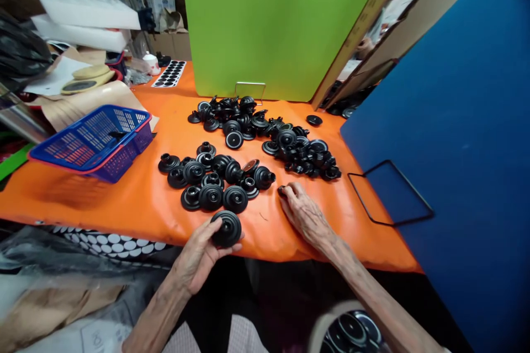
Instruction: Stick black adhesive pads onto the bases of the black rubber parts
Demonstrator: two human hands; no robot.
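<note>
My left hand point(202, 253) grips a round black stepped disc point(227, 228) by its edges at the front edge of the orange-covered table point(265, 237). The disc's ringed face with a central hub is turned up. My right hand point(304, 212) rests on the table with its fingertips pinched on a small black piece point(282, 191), mostly hidden by the fingers. Just beyond my left hand lies a loose group of similar black discs point(211, 197) with raised hubs. Past my right hand is a heap of small black parts point(308, 157).
Another heap of black discs point(232, 113) lies before an upright green board point(285, 22). A blue basket point(111, 157) stands left. A blue panel point(455, 121) with a black wire loop point(414, 220) borders the right. Below, a round container point(317, 336) holds discs.
</note>
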